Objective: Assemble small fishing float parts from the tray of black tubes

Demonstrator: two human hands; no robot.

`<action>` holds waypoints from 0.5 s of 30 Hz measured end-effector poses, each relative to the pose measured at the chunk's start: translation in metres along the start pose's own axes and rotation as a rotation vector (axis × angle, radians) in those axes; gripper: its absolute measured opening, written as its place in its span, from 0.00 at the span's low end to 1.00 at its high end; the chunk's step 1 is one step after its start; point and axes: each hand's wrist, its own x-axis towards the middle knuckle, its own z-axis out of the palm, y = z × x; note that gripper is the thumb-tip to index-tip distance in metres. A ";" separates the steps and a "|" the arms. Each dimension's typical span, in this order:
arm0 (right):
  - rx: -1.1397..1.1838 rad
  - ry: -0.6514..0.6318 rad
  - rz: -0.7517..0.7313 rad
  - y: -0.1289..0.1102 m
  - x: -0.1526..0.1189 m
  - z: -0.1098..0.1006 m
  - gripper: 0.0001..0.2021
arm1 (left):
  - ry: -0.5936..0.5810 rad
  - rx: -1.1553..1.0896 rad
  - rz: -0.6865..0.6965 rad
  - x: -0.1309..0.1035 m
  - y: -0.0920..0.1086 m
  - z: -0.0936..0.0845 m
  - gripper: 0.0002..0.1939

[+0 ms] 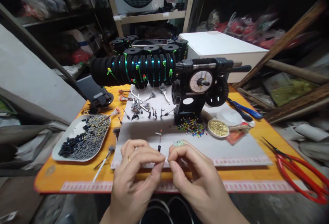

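Observation:
My left hand (140, 172), a ring on one finger, is pinched over the front of the white board (218, 155). Opposite it, my right hand (196, 172) is pinched too, the fingertips of both almost meeting. A tiny whitish bit shows between them, too small to name. Something pale green (178, 143) lies along my right index finger. Just beyond the fingertips is a small black piece (159, 147) with a thin orange-and-white stem. Farther back, a geared winder (202, 82) with a dial carries a row of black foam spools (133, 68) wound with line and small coloured beads.
Left stands a white tray (77, 159) of small grey and black parts. Coloured beads (192, 126) lie by the winder's foot, near a dish of gold-coloured bits (218, 128). Red-handled scissors (295, 169) rest at the right edge, blue-handled pliers (246, 109) behind. A white box (223, 47) stands at the back.

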 end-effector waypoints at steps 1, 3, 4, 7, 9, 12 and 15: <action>0.043 0.002 0.036 0.000 0.000 0.002 0.04 | 0.031 -0.074 -0.055 -0.002 0.000 0.004 0.13; 0.115 0.001 0.072 -0.002 0.001 0.005 0.04 | 0.098 -0.201 -0.147 -0.004 0.003 0.010 0.11; 0.141 0.004 0.078 -0.003 0.001 0.006 0.04 | 0.130 -0.255 -0.182 -0.004 0.005 0.013 0.09; 0.180 0.008 0.089 -0.006 0.002 0.009 0.05 | 0.192 -0.365 -0.260 -0.005 0.009 0.017 0.07; 0.203 -0.003 0.114 -0.008 0.002 0.010 0.05 | 0.191 -0.400 -0.287 -0.007 0.011 0.018 0.07; 0.297 -0.042 0.169 -0.009 0.001 0.010 0.05 | 0.176 -0.420 -0.288 -0.009 0.010 0.018 0.07; 0.410 -0.096 0.223 -0.009 0.001 0.008 0.06 | 0.178 -0.428 -0.278 -0.010 0.010 0.018 0.07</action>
